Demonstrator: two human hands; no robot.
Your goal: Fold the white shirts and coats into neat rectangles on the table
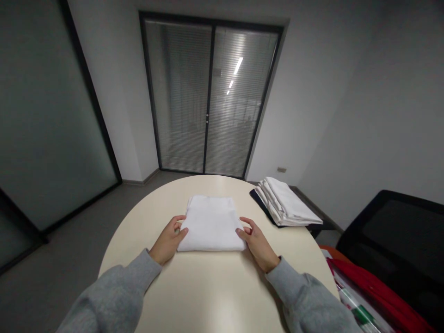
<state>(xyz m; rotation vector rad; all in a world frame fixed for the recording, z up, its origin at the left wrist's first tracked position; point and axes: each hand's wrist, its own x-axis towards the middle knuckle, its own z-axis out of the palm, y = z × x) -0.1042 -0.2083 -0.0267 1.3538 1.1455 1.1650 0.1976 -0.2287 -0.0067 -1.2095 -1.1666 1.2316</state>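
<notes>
A folded white cloth (211,226) lies flat on the round table, its straight folded edge toward me. My left hand (170,240) grips the left side of the cloth, the thumb resting on top near the edge and the other fingers curled beside it. At the right side, my right hand (255,240) has its thumb on the top corner area, with its index finger bent above the edge. Whether any fingertips reach under the cloth is hidden.
The round cream table (208,286) carries a stack of folded white cloths (287,201) at its right rim, with a dark folded piece (262,203) underneath. A black mesh chair (395,245) stands at the right, near a red item (378,286). Glass doors (211,97) are behind.
</notes>
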